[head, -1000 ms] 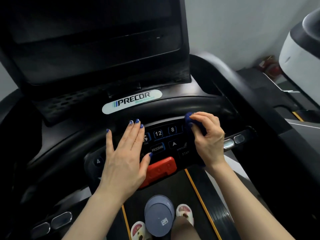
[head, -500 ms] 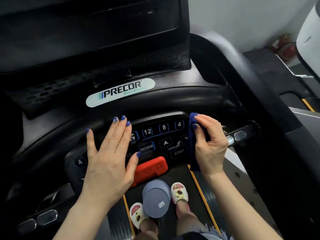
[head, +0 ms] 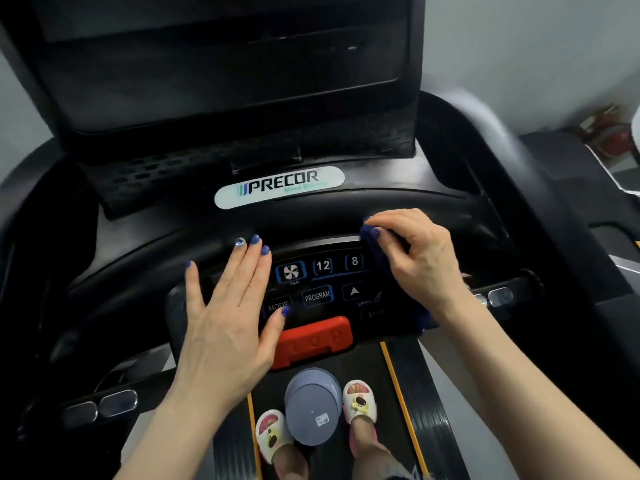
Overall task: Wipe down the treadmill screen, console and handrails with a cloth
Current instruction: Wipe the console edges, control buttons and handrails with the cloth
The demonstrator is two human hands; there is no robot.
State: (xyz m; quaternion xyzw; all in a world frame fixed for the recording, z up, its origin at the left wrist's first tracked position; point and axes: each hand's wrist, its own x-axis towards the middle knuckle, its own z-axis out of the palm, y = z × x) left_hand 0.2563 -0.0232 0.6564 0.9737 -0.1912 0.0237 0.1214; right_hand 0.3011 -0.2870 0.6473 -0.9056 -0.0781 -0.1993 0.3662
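Note:
The treadmill's dark screen [head: 221, 60] fills the top of the view. Below it lies the black console [head: 381, 188] with a white PRECOR label and a button panel [head: 322, 278]. My right hand [head: 412, 258] grips a blue cloth [head: 372, 242] and presses it on the panel's upper right corner; most of the cloth is hidden under the hand, with a bit showing below the wrist. My left hand [head: 228, 313] lies flat with straight fingers on the panel's left side. Handrails curve off at left [head: 100, 407] and right [head: 502, 296].
A red stop bar [head: 311, 341] sits under the buttons. On the belt [head: 429, 420] stand my feet in white slippers, with a grey round lid [head: 311, 407] between them. Another machine shows at the far right edge, against a light wall.
My right hand has slid the cloth from the panel's right edge up and leftward to its top right corner. The left hand stays flat on the panel. The view has shifted.

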